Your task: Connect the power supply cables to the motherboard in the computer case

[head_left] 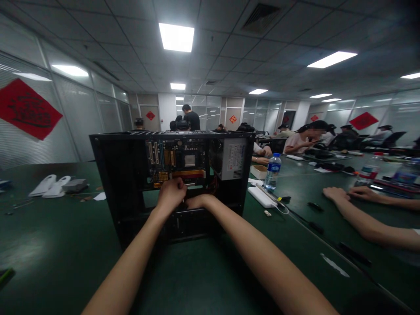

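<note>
Left hand [171, 192] is seen curled; right hand [198, 201] fingers are obscured inside the computer case [105, 179]; anything held cannot be told.

Lit ceiling panels [176, 37], glass partitions [78, 109], green table [65, 245]

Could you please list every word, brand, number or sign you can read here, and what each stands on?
No wording is legible.
Power supply in the computer case: label too small to read.
Blue-capped bottle: label too blurred.
Red-capped bottle: label too blurred.
Large red diamond, left: dark characters, unclear.
Far door signs: too small.
</note>
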### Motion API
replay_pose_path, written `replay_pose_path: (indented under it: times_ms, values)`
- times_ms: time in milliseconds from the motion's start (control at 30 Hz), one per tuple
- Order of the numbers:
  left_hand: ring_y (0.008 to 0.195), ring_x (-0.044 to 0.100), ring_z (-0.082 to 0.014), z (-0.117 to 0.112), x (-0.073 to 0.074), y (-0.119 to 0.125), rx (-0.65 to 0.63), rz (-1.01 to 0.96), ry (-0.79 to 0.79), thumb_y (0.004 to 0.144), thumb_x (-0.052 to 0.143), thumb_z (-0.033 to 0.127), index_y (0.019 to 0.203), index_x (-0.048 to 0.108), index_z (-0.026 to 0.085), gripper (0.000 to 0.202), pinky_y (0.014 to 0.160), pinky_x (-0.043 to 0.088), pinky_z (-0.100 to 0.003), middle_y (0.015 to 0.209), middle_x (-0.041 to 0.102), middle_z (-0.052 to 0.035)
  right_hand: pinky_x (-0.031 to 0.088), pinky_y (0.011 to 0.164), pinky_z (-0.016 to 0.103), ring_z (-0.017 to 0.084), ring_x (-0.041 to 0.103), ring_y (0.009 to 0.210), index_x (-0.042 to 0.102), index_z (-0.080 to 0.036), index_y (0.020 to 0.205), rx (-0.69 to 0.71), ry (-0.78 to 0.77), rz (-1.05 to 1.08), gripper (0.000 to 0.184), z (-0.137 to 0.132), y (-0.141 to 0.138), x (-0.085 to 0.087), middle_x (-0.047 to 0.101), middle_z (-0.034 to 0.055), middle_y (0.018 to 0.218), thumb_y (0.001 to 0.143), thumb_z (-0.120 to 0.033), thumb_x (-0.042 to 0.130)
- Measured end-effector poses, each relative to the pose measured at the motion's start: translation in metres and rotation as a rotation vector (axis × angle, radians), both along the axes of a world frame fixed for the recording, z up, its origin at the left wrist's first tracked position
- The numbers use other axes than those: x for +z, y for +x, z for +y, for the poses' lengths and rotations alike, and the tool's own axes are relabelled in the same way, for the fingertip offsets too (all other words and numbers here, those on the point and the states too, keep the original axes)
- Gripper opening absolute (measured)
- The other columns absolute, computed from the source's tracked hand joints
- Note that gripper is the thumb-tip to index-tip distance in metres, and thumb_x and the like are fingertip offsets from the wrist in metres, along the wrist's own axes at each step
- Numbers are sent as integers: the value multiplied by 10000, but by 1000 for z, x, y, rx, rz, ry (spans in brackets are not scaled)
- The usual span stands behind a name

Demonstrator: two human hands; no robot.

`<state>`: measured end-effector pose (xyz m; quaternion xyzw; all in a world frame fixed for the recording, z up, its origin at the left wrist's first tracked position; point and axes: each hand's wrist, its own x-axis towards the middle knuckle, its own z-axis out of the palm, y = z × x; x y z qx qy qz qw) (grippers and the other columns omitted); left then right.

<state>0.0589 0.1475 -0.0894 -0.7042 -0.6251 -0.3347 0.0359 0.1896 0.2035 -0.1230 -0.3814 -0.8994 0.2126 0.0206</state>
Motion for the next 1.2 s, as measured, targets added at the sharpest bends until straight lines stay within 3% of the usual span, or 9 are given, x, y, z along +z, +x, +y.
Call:
replay_pose_path:
  times_ms: [100, 233, 367, 567, 667, 833, 1033, 1133, 1200]
  values:
    - [692, 592, -170, 3, 2, -4, -35, -80, 30, 805, 521, 240, 637, 538, 196, 175, 624, 343, -273, 661, 624, -19, 516, 790, 303, 229, 692, 864, 732, -126, 921, -9, 37, 47, 146, -7, 4, 6, 753, 104, 934, 814, -170, 643]
    - [750, 639, -214, 4, 12, -15, -78, -194, 85, 804, 540, 331, 722, 610, 179, 187, 670, 413, -298, 751, 684, -61, 475, 885, 320, 233, 659, 1034, 675, -138, 1105, -258, 213, 512, 242, -18, 9, 11, 719, 137, 1121, 912, -210, 547]
    - [855, 682, -259, -4, 28, -32, -196, -300, 3, 809, 535, 458, 888, 669, 157, 339, 752, 499, -346, 917, 739, -110, 488, 819, 310, 189, 664, 873, 647, -175, 1126, -301, 234, 915, 259, -24, 5, 20, 727, 66, 966, 910, -267, 537]
    - [1034, 691, -291, -30, 59, -47, -424, -285, -149, 816, 558, 560, 988, 711, 155, 465, 976, 516, -433, 1095, 751, -126, 513, 611, 271, 159, 650, 617, 535, -211, 1168, -210, -98, 1396, 328, -35, 10, 46, 656, -32, 671, 895, -394, 529]
    - [1105, 678, -284, -50, 76, -48, -566, -267, -231, 847, 577, 576, 1049, 723, 179, 469, 991, 529, -426, 1168, 740, -112, 509, 537, 259, 144, 628, 535, 526, -234, 1163, -158, -149, 1467, 379, -49, 15, 65, 647, -46, 666, 865, -459, 591]
    - [953, 725, -243, -81, 97, -43, -664, -162, -210, 840, 675, 505, 1114, 721, 215, 402, 858, 598, -374, 1075, 767, -81, 443, 454, 198, 118, 612, 509, 522, -231, 1198, -132, -72, 1508, 373, -73, 21, 91, 631, -52, 641, 897, -443, 581]
    - [841, 722, -235, -96, 103, -23, -539, -127, 144, 815, 700, 519, 994, 747, 177, 389, 792, 609, -356, 953, 769, -82, 502, 573, 236, 118, 615, 599, 569, -209, 1197, -29, 115, 1262, 285, -95, 31, 107, 629, -33, 708, 940, -328, 547]
    - [809, 718, -220, -98, 102, -18, -507, -149, 239, 803, 720, 498, 1026, 732, 173, 394, 774, 612, -343, 944, 765, -73, 497, 617, 239, 115, 590, 652, 603, -210, 1204, -39, 241, 1168, 278, -103, 34, 111, 623, -20, 766, 945, -296, 551]
    - [812, 717, -218, -99, 102, -18, -497, -157, 271, 803, 723, 489, 1040, 723, 175, 392, 779, 613, -343, 942, 764, -69, 505, 643, 247, 119, 589, 675, 597, -209, 1232, -28, 232, 1153, 296, -105, 36, 112, 630, -12, 798, 952, -289, 546]
